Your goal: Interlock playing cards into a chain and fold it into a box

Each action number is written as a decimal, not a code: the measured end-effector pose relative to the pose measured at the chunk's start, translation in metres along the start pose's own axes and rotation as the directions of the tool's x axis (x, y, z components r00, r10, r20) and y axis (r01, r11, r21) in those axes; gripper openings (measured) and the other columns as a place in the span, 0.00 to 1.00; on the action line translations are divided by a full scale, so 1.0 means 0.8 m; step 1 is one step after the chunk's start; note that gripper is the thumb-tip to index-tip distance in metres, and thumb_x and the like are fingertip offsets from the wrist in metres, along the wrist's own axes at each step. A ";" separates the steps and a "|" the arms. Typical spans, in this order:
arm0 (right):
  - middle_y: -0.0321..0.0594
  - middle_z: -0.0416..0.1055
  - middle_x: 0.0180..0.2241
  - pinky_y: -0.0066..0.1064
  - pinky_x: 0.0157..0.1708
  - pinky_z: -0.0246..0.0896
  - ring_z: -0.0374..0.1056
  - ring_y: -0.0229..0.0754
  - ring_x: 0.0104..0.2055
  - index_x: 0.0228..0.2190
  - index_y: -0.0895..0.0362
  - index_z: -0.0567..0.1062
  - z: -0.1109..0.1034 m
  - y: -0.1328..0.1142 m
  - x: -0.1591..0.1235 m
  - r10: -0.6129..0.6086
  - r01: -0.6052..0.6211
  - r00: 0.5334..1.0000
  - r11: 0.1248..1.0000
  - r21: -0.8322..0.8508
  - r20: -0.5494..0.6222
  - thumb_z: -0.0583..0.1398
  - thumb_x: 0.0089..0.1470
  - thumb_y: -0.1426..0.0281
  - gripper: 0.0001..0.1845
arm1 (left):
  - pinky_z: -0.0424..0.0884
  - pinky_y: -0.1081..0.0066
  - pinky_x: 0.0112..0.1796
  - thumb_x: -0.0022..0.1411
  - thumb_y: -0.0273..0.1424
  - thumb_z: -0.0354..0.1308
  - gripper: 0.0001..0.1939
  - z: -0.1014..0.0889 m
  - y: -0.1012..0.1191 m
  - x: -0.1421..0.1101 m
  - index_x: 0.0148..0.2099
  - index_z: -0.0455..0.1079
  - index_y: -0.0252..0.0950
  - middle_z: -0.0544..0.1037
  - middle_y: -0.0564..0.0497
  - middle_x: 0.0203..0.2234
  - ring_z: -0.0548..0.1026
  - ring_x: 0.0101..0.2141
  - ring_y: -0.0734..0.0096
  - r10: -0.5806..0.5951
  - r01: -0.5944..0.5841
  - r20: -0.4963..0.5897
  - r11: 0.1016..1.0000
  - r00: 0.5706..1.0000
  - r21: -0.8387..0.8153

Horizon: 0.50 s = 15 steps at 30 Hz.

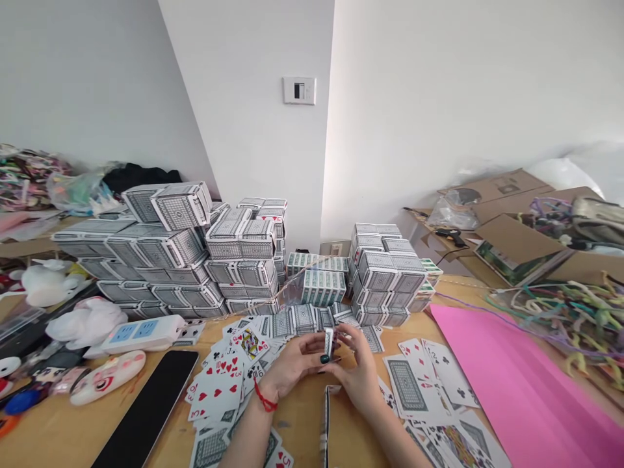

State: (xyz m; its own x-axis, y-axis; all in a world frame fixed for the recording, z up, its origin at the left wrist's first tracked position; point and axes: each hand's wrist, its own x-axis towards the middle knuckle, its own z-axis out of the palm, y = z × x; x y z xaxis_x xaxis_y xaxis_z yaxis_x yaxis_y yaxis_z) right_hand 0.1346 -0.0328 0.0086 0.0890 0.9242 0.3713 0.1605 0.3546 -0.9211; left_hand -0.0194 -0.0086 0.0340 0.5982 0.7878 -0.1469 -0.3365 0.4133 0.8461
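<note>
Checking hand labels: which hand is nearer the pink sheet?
Right. The right hand is left of the pink sheet, with loose cards between them; the left hand is farther left, beyond the right hand.

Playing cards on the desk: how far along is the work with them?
Partway, it seems. Looking done: card-patterned blocks, piled in a left stack, a middle stack and a right stack. In hand: a small card piece, upright between the left hand and right hand. Apparently left: loose cards on the left and loose cards on the right, spread flat.
</note>
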 end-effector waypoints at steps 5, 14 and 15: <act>0.45 0.64 0.45 0.43 0.47 0.61 0.62 0.50 0.48 0.47 0.51 0.64 0.000 0.008 0.005 0.025 -0.018 0.997 0.996 0.090 -0.079 0.69 0.33 0.69 0.36 | 0.65 0.61 0.47 0.46 0.27 0.65 0.25 0.003 0.003 0.002 0.49 0.67 0.35 0.72 0.43 0.46 0.69 0.48 0.58 0.116 -0.110 -0.111 0.992 0.987 0.062; 0.47 0.67 0.46 0.43 0.48 0.60 0.64 0.49 0.48 0.50 0.54 0.63 -0.004 0.002 0.015 0.283 -0.233 0.958 0.846 0.479 -0.035 0.66 0.40 0.66 0.34 | 0.63 0.58 0.50 0.43 0.22 0.65 0.28 0.003 -0.004 0.011 0.49 0.66 0.37 0.68 0.43 0.50 0.67 0.49 0.57 0.218 -0.185 -0.167 0.964 0.962 0.190; 0.47 0.67 0.47 0.43 0.49 0.59 0.64 0.49 0.49 0.50 0.54 0.63 -0.004 0.000 0.015 0.294 -0.248 0.956 0.835 0.491 -0.017 0.65 0.40 0.66 0.33 | 0.64 0.59 0.49 0.43 0.22 0.65 0.28 0.004 -0.007 0.012 0.49 0.67 0.37 0.69 0.44 0.50 0.67 0.49 0.57 0.224 -0.186 -0.168 0.959 0.960 0.214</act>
State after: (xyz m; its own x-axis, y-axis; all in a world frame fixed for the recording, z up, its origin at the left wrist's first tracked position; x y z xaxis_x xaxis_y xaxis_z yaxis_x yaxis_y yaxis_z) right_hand 0.1391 -0.0219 0.0136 0.1486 0.9851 0.0861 -0.3711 0.1363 -0.9185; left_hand -0.0099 -0.0046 0.0296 0.3770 0.9255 -0.0374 -0.2789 0.1519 0.9482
